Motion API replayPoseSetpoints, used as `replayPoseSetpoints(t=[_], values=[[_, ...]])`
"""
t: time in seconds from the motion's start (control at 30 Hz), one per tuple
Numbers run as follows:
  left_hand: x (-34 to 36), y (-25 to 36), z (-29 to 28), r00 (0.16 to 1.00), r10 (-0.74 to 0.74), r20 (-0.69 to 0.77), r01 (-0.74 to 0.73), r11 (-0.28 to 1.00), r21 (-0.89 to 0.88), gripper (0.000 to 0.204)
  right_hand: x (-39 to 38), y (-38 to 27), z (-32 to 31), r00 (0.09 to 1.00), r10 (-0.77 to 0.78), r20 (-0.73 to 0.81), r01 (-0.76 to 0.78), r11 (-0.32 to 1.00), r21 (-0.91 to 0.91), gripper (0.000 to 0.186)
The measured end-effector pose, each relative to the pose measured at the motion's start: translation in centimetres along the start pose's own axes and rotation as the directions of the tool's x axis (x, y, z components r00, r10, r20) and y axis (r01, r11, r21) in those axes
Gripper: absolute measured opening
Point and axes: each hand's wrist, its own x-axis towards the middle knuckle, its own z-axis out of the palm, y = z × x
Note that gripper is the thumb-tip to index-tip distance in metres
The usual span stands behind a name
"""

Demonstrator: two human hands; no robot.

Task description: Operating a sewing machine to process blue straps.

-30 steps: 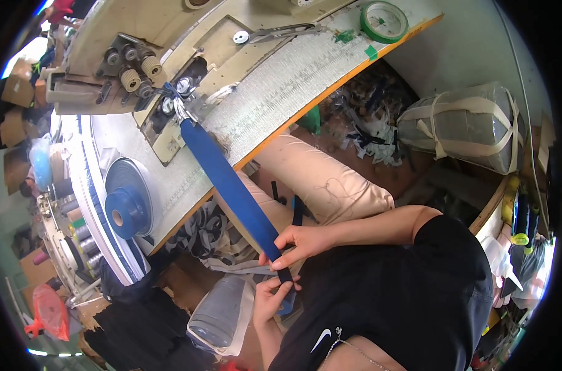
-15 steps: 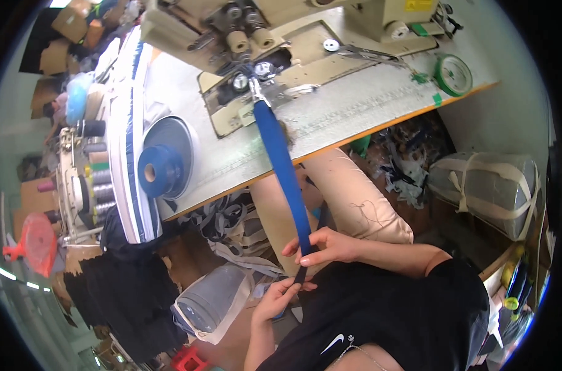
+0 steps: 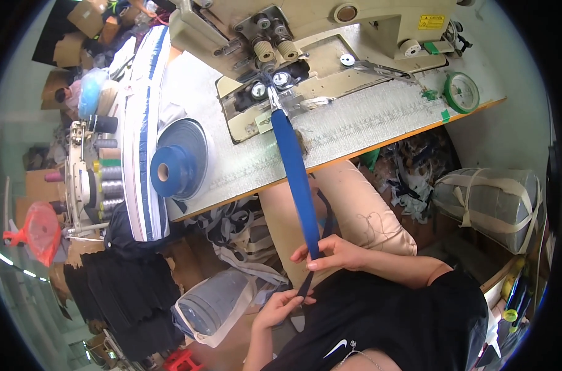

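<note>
A long blue fabric strip [image 3: 296, 170] hangs from the metal guide [image 3: 277, 102] of the sewing machine [image 3: 392, 18], past the table edge toward my lap. My right hand [image 3: 338, 253] pinches it near its lower end, the strip passing between thumb and fingers. Below that, the strip narrows into a dark tail. On this tail my left hand [image 3: 281, 307] is closed, with thumb and fingers pressed together a little lower and to the left. Behind my right hand a darker length of strip hangs in a loop over my lap.
On the table lie a blue tape roll [image 3: 170, 172] on a larger grey roll, scissors [image 3: 380, 71] and a green tape ring [image 3: 461, 93]. Wrapped bundles [image 3: 488, 201] stand at the right and a clear-wrapped one [image 3: 213, 306] at the lower left. Fabric scraps [image 3: 411, 179] lie below the table.
My left hand has drawn a little down and away from my right hand, so more of the dark tail shows between them. The whole view has shifted slightly.
</note>
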Motion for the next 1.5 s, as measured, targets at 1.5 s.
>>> replayPoseSetpoints(t=[1.5], values=[[-0.4, -1.6, -1.6, 0.992, 0.128, -0.005, -0.124, 0.966, 0.226, 0.026, -0.4, -0.3, 0.3, 0.999, 0.042, -0.009, -0.041, 0.998, 0.047, 0.009]])
